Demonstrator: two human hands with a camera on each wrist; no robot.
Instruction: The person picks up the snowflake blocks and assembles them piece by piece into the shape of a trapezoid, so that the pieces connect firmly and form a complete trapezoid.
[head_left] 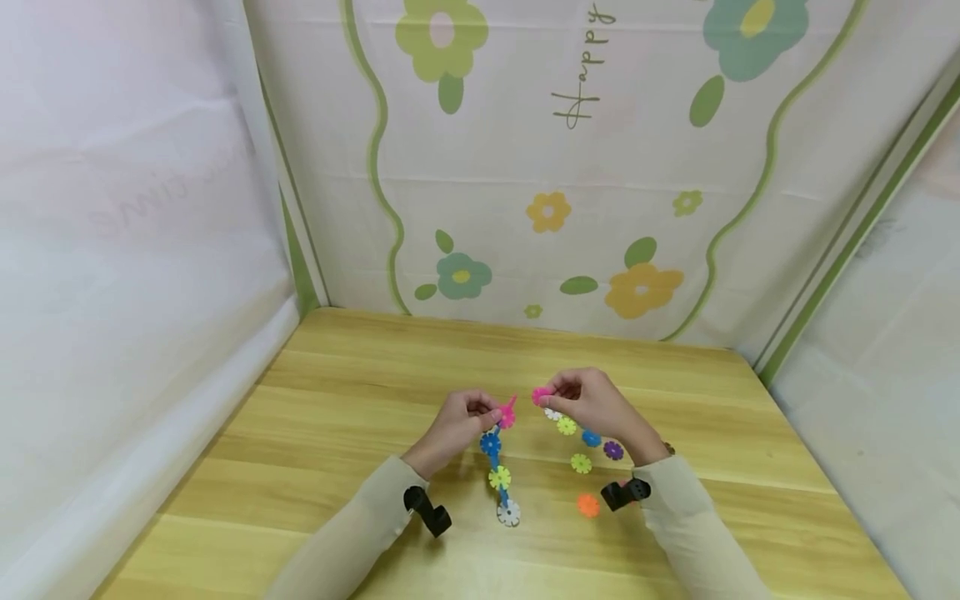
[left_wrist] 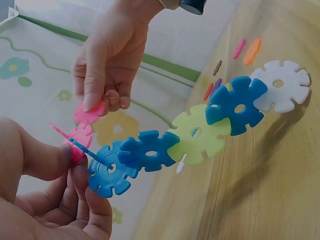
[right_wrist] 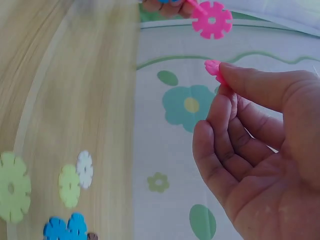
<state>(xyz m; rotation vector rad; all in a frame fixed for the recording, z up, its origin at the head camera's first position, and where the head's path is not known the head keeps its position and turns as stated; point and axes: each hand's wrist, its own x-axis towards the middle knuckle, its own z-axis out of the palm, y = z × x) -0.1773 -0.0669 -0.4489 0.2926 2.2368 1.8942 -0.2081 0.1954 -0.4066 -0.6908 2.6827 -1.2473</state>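
Note:
My left hand (head_left: 461, 425) pinches a pink snowflake disc (head_left: 507, 417) at the upper end of a chain of interlocked discs. In the left wrist view the chain runs down through blue discs (left_wrist: 150, 151), a yellow-green disc (left_wrist: 201, 134) and another blue one to a white disc (left_wrist: 281, 86) at the far end. A second pink disc stands crosswise in the upper end. To the right, my right hand (head_left: 596, 404) holds a loose pink snowflake disc (right_wrist: 213, 68) between thumb and fingertips. A small gap separates this disc from the chain in the head view.
Several loose discs lie on the wooden table (head_left: 337, 375) around and below my right hand: white, yellow-green (head_left: 581, 463), blue (head_left: 591, 438), purple (head_left: 613, 450) and orange (head_left: 588, 505). Flower-printed cloth (head_left: 487, 150) rises behind the table, with pale cloth on both sides.

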